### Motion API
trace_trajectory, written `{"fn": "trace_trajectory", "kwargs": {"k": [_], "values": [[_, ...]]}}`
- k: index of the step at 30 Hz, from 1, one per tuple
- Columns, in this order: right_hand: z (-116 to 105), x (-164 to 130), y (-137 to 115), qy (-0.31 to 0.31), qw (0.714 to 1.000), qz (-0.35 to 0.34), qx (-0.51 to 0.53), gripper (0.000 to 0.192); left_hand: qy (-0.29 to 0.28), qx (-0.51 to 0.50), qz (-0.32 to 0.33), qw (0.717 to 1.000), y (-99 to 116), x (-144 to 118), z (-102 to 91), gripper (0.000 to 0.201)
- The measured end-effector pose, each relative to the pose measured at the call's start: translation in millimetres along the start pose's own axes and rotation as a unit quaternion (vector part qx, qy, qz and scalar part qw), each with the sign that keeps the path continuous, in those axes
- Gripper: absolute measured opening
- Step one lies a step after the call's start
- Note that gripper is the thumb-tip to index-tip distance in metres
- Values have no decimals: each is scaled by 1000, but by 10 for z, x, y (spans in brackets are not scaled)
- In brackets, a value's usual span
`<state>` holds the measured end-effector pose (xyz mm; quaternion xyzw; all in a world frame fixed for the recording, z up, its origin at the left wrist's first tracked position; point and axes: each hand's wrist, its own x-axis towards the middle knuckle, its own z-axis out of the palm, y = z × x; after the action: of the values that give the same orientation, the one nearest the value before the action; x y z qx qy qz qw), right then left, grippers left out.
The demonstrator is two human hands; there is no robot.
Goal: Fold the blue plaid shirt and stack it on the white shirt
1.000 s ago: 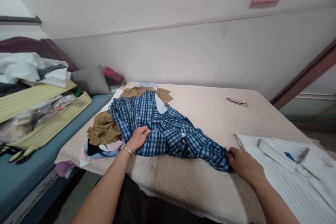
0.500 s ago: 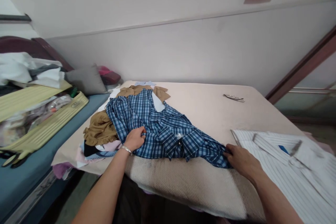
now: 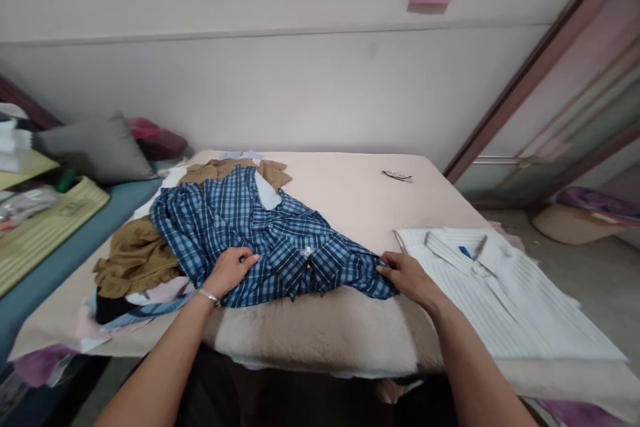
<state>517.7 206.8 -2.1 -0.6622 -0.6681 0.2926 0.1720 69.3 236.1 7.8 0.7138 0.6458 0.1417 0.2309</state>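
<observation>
Fingers (image 3: 249,257) of the left hand (image 3: 227,270) curl down and pinch a fold of the blue-and-white checked cotton shirt (image 3: 260,237), the thumb buried in the cloth. Across it, the right hand (image 3: 407,275) grips the shirt's right-hand edge, fingertips tucked under the fabric so the exact hold can't be made out. That shirt sprawls crumpled over the beige padded worktop (image 3: 350,327), half covering a brown garment (image 3: 135,257) and pale clothes beneath. Just beside the right hand lies a white striped shirt (image 3: 500,293), neatly flat. Far back, a small metallic object (image 3: 398,176), too tiny to identify.
</observation>
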Motion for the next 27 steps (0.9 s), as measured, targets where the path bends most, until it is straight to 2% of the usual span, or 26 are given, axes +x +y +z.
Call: {"fn": "trace_trajectory", "kwargs": {"k": [4,7,12,16,18,27], "values": [[-4,-6,34,-7,1000,6,30,13,-14,-54,1,998,-71,14,41,32],[-11,-19,-21,2,1000,-8,26,22,-9,-84,11,996,-85,22,54,25],[28,-20,-183,51,998,-19,15,44,-18,-137,-8,990,-19,-3,53,44],[72,-22,-234,64,997,-20,32,34,-27,-190,-53,980,-30,-13,98,54],[86,-22,-219,62,997,-27,45,28,-36,-193,-53,979,-55,-8,124,54],[70,-33,-181,55,996,-31,55,19,-48,-226,-49,972,-109,8,152,42]]}}
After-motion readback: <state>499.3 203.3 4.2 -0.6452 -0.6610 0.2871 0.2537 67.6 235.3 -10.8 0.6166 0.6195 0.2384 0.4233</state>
